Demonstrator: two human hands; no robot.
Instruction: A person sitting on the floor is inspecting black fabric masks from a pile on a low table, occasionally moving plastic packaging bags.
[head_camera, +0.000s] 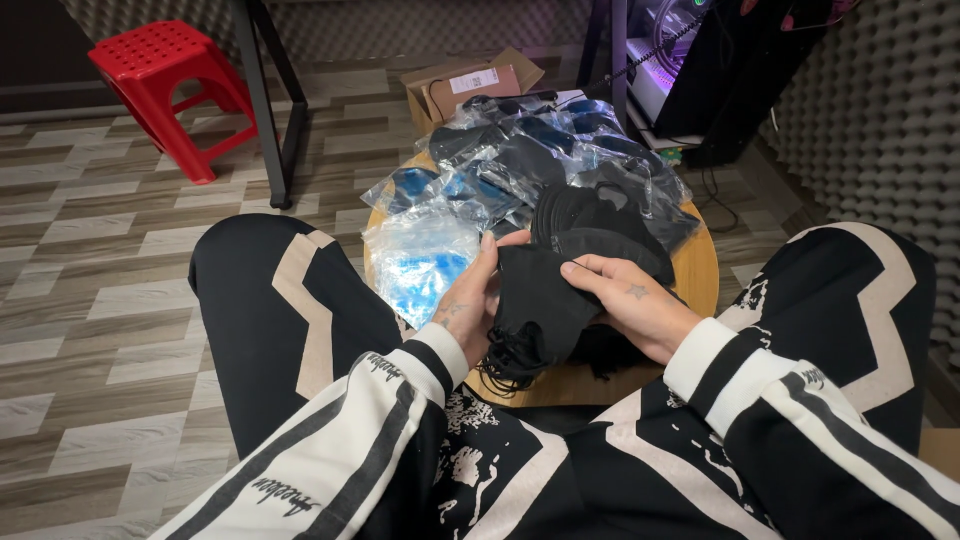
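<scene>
Both hands, left hand and right hand, clamp a stack of black face masks: soft, light, floppy; best held by the edges, clear of the dangling loops.

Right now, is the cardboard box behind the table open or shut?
Open: the cardboard box on the floor has its top flaps folded outward. Its contents cannot be seen.

A heap of bagged masks lies on the worktop, a cardboard box behind it, a stool far left on the floor
</scene>
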